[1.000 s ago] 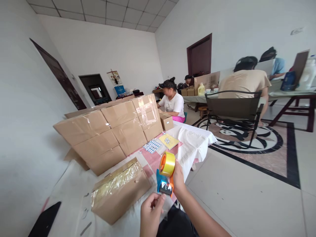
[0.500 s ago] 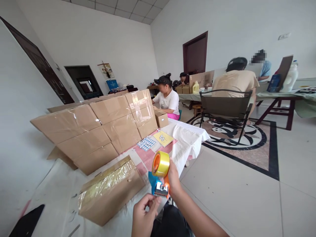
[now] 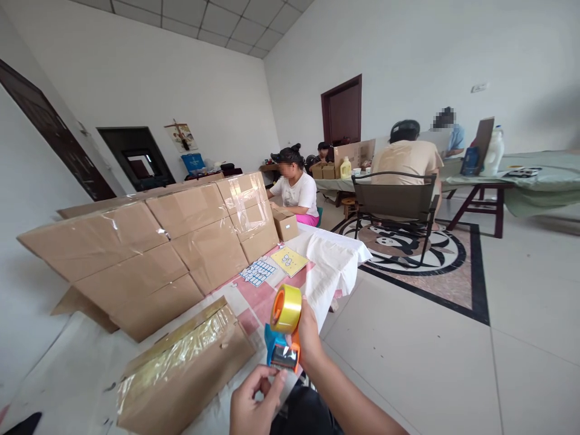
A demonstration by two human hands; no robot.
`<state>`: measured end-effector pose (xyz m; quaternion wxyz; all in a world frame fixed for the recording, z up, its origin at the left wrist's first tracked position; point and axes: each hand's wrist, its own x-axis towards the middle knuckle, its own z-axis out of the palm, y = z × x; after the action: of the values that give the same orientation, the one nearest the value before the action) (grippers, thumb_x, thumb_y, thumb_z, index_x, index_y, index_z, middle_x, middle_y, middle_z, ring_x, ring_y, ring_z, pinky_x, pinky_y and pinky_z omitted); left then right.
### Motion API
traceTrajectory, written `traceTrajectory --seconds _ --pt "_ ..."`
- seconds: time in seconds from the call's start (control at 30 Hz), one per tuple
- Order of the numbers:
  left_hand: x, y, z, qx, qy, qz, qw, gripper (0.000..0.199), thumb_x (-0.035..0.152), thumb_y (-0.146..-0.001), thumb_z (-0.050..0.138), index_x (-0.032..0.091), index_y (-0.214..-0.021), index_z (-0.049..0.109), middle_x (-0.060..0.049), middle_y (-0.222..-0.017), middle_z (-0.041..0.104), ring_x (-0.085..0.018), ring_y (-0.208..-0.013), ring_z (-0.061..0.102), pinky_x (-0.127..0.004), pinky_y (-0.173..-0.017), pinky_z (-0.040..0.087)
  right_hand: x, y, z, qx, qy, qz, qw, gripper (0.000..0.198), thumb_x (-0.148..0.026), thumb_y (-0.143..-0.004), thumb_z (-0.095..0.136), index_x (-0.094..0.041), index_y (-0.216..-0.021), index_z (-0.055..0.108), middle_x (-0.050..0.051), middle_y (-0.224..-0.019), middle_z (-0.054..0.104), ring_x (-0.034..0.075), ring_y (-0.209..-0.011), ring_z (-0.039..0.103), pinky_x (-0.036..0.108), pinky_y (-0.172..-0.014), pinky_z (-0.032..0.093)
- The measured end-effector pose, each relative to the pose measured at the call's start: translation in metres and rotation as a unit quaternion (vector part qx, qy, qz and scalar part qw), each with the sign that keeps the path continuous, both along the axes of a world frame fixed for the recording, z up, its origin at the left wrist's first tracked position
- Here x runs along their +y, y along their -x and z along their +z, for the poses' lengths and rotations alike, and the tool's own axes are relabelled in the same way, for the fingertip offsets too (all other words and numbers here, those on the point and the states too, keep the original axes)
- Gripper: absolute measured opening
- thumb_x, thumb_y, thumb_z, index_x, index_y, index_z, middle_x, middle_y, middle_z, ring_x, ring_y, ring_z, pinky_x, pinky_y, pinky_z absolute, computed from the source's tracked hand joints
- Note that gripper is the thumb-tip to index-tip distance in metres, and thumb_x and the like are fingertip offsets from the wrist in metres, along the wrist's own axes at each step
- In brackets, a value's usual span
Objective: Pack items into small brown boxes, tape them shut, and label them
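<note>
My right hand is wrapped round the handle of a blue and orange tape dispenser. A roll of yellowish clear packing tape is mounted on it, facing up and away from me. My left hand is closed in a pinch, thumb against forefinger, at the dispenser's cutter edge where the tape comes out. The tape between those fingertips is barely visible. Left of both hands lies a closed cardboard box, shiny tape running along its top.
Several taped cartons form a wall along the table's far left. A yellow card and a blue-patterned sheet lie on the cloth-covered table. A person sits beyond; another occupies a chair at right.
The view has turned slightly, so the room, boxes and hands sit further left. The pinch at the cutter and the grip on the dispenser look nearly the same.
</note>
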<state>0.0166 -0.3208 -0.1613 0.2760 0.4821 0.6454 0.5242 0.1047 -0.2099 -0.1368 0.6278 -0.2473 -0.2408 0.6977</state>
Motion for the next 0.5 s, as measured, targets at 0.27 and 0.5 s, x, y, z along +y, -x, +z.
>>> traceTrajectory --seconds 0.27,0.5 --pt "-0.003 -0.001 0.001 -0.015 0.002 -0.003 1.0 0.052 0.071 -0.07 0.069 0.019 -0.062 0.066 0.005 -0.047 0.041 -0.013 -0.048 0.047 -0.025 -0.053 0.04 -0.01 -0.003 0.006 -0.041 0.029 -0.056 0.997 0.047 -0.067 -0.09 0.053 -0.022 -0.088 0.066 0.004 -0.073 0.074 0.024 -0.071 0.071 0.033 -0.059 0.055" --pt "-0.001 0.008 -0.011 0.02 -0.006 0.003 1.0 0.062 0.08 -0.062 0.07 0.018 -0.073 0.071 0.006 -0.052 0.038 -0.013 -0.054 0.042 -0.025 -0.055 0.037 -0.015 0.002 0.008 0.041 0.035 -0.034 0.998 0.042 -0.063 -0.086 0.064 -0.022 -0.082 0.067 0.001 -0.071 0.072 0.02 -0.063 0.068 0.03 -0.058 0.052"
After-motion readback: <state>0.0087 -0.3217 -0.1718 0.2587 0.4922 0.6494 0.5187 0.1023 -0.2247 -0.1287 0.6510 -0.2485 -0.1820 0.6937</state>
